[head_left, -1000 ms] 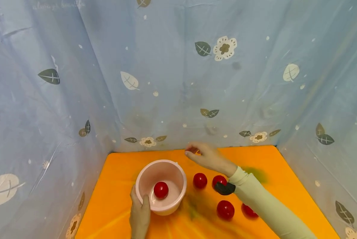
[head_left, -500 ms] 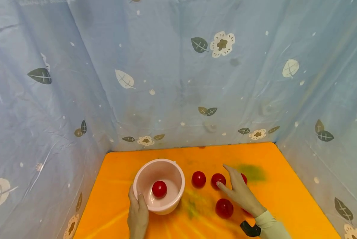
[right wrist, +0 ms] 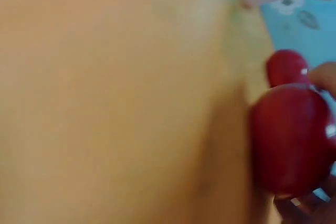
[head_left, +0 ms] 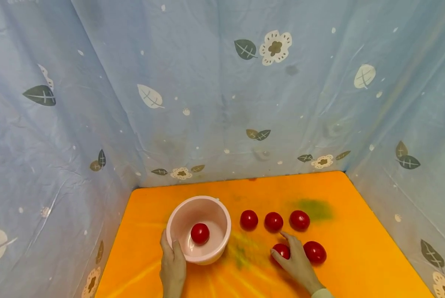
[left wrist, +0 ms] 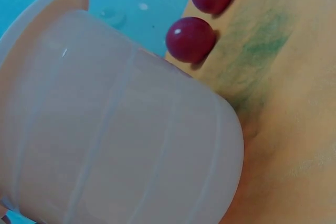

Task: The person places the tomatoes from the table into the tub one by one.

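A pale pink bucket (head_left: 222, 248) stands tilted on the orange tabletop with one red ball (head_left: 200, 234) inside. My left hand (head_left: 173, 267) grips its near left side, thumb by the rim; the left wrist view is filled by the bucket's ribbed wall (left wrist: 115, 114). To the right, my right hand (head_left: 297, 265) has thumb and fingers around a glossy red ball (head_left: 281, 251). That ball (right wrist: 291, 140) looks large in the right wrist view, fingers on its far side. Whether it is off the table cannot be told.
Beside and behind the right hand lie more red balls: one (head_left: 249, 220) near the bucket, one (head_left: 273, 222) in the middle, one (head_left: 299, 220) at the back right, one (head_left: 315, 253) right of the hand. A blue patterned curtain (head_left: 192, 136) walls the orange table (head_left: 151, 207) on three sides.
My right hand has come back from the table's far edge, rightward and then nearer, to the front red ball, which its fingers now surround. The left hand stays on the bucket.
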The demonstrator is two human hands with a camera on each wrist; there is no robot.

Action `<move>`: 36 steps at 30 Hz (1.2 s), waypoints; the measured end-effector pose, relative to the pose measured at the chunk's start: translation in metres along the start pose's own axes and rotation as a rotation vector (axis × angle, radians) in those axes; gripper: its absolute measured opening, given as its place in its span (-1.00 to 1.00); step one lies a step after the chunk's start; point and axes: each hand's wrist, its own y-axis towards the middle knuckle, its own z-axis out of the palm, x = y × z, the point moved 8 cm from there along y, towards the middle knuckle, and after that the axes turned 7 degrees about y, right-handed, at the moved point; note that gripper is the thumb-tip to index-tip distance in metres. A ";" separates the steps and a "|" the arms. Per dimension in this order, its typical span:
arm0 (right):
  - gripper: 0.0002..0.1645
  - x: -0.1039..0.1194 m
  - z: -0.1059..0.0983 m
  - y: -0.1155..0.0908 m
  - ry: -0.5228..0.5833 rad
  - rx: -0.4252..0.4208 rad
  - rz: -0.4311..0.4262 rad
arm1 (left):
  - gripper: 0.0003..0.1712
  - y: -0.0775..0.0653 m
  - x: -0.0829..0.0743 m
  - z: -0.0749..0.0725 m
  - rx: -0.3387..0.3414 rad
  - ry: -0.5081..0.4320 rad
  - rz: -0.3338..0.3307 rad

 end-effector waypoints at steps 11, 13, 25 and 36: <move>-0.25 -0.005 0.016 -0.012 -0.041 -0.059 -0.093 | -0.34 -0.001 0.002 -0.003 -0.027 -0.017 0.012; -0.29 -0.003 0.015 -0.012 -0.026 -0.077 -0.088 | -0.35 -0.001 0.003 -0.003 -0.036 -0.018 0.014; -0.32 0.108 -0.022 0.032 0.177 -0.143 -0.436 | -0.35 0.002 0.005 -0.008 -0.066 -0.015 0.016; -0.36 0.243 -0.026 0.078 0.291 0.010 -0.631 | -0.33 0.004 0.008 -0.002 -0.056 0.003 0.020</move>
